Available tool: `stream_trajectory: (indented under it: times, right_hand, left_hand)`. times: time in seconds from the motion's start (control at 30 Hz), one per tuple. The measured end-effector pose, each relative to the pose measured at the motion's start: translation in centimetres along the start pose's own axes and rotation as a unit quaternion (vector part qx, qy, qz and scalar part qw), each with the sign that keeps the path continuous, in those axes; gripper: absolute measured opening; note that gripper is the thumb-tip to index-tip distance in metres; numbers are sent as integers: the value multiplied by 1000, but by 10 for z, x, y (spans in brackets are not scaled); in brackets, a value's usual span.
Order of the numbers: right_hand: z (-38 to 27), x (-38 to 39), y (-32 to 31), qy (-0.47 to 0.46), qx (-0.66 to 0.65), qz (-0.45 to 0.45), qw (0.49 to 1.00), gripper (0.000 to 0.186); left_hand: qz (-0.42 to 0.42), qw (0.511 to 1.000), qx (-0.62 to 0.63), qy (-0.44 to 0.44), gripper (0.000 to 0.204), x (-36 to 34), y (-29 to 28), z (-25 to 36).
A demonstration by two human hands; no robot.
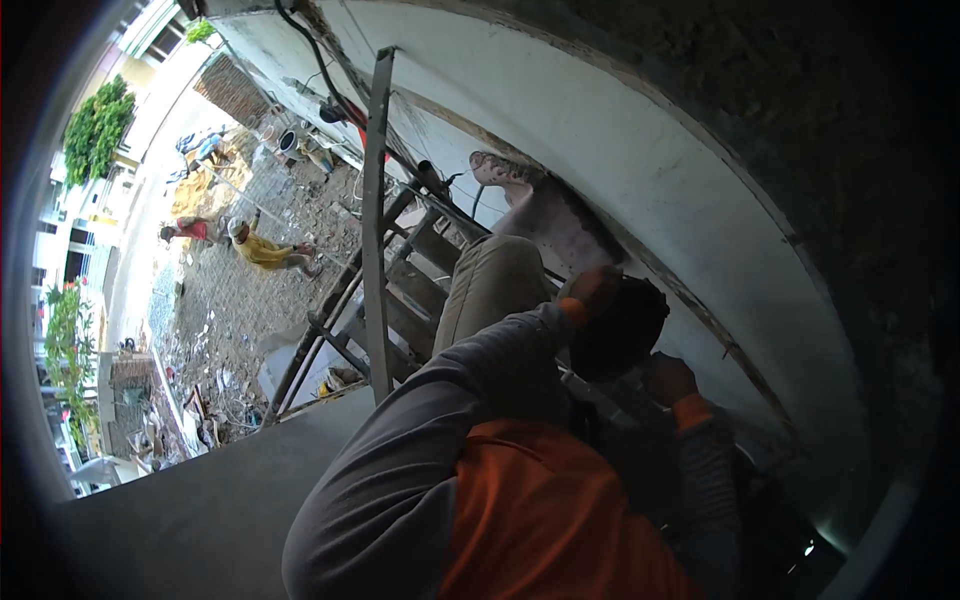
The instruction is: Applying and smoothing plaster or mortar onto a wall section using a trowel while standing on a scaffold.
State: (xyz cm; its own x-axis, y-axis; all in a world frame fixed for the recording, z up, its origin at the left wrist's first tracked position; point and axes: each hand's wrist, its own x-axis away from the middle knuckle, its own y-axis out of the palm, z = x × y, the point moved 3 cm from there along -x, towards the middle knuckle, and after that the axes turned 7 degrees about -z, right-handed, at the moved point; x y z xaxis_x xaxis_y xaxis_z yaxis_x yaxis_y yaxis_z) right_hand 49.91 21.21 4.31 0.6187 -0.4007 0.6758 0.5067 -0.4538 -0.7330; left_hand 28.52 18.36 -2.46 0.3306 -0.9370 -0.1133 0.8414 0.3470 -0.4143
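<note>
Everything here is placed by the upright metal post (376, 220). The left forearm, in a grey sleeve with an orange cuff, rises from below and right of the post, bends at the elbow and runs up and away from it. It ends in the left hand (597, 288), well to the right of the post, where the fingers bend over the upper edge of a dark rounded object (620, 335). That grip is narrow, closed on the edge. The right forearm comes up steeply, farther right of the post, and the right hand (670, 380) curls with its knuckles upward, just beside the object's side farther from the post. Shadow hides its fingers, so I cannot tell whether this grip holds the edge.

The dark object lies right of the post and a little lower than its middle, between the two hands. Its outline is nearly round, with an uneven edge on the side away from the post; no long axis stands out, and I cannot tell which way its face or opening points. A knee in beige trousers (495, 285) is raised between post and object. A pale wall (690, 150) slants beyond them, right of the post, with a mauve sheet (560, 225) against it.
</note>
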Motion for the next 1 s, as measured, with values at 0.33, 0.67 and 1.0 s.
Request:
stream_trajectory:
  times: [0.33, 0.67, 1.0]
  right_hand:
    - [37, 15, 8, 84, -2, 62, 995, 19]
    - [28, 0, 31, 57, 69, 63, 994, 20]
    - [18, 8, 47, 24, -87, 33, 995, 32]
  left_hand:
    - [-8, 998, -26, -65, 30, -3, -6, 29]
    - [26, 987, 19, -159, 34, 0, -1, 33]
    - [57, 985, -9, -163, 37, -12, 1, 14]
